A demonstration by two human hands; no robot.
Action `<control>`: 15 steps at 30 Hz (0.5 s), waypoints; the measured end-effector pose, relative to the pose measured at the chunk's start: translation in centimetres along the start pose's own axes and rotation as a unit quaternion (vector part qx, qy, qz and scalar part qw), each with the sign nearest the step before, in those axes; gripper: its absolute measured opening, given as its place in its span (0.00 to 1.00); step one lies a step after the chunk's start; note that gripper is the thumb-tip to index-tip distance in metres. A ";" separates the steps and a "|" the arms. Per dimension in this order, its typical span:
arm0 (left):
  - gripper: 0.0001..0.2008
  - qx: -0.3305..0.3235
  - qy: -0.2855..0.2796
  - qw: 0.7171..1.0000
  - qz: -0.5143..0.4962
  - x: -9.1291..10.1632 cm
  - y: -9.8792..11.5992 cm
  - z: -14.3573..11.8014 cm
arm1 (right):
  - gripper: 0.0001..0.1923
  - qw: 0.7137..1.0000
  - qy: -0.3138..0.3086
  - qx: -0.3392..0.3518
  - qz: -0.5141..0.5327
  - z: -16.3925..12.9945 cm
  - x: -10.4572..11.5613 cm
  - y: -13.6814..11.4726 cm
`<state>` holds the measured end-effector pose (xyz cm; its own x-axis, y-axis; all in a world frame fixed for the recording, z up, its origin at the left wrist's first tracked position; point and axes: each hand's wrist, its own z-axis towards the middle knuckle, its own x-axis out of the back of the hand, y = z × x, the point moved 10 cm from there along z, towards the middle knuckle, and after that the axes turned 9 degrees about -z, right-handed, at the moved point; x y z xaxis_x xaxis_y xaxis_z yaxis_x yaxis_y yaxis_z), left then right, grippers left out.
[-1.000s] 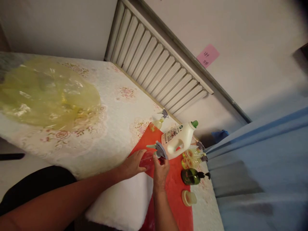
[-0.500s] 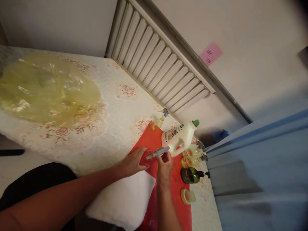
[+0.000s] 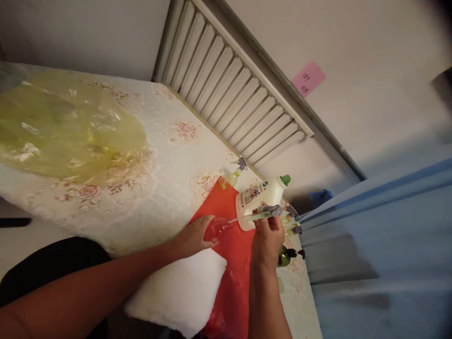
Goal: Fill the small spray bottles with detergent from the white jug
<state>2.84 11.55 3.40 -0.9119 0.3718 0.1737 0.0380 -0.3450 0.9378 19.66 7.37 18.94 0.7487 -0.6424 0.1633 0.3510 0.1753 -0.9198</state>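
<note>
Left hand (image 3: 193, 237) wraps clear bottle (image 3: 216, 229) on red mat (image 3: 233, 273). Right hand (image 3: 267, 239) pinches spray head (image 3: 266, 213), lifted beside white jug (image 3: 259, 199).

We are looking at a pale wall (image 3: 353, 42) carrying a ribbed white radiator (image 3: 226, 84) toward 12 o'clock, with a pink note (image 3: 306, 78) sticking at 1 o'clock. A blue curtain (image 3: 381, 245) is hanging at 4 o'clock, and a floral cloth is covering the desk (image 3: 169, 155).
</note>
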 end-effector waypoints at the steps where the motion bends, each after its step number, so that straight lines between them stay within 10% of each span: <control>1: 0.35 0.000 0.002 1.000 0.003 0.0 0.0 0.0 | 0.25 1.000 -0.003 -0.005 0.002 0.0 0.0 -0.1; 15: 0.35 -0.012 0.008 1.000 0.009 -0.2 -0.3 0.0 | 0.24 1.000 0.011 0.009 -0.004 -0.6 0.9 -0.6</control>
<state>3.02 11.63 3.08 -0.9177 0.3513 0.1853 0.0447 -0.3722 0.9271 19.75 6.25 19.45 0.7335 -0.6597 0.1637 0.3683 0.1834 -0.9114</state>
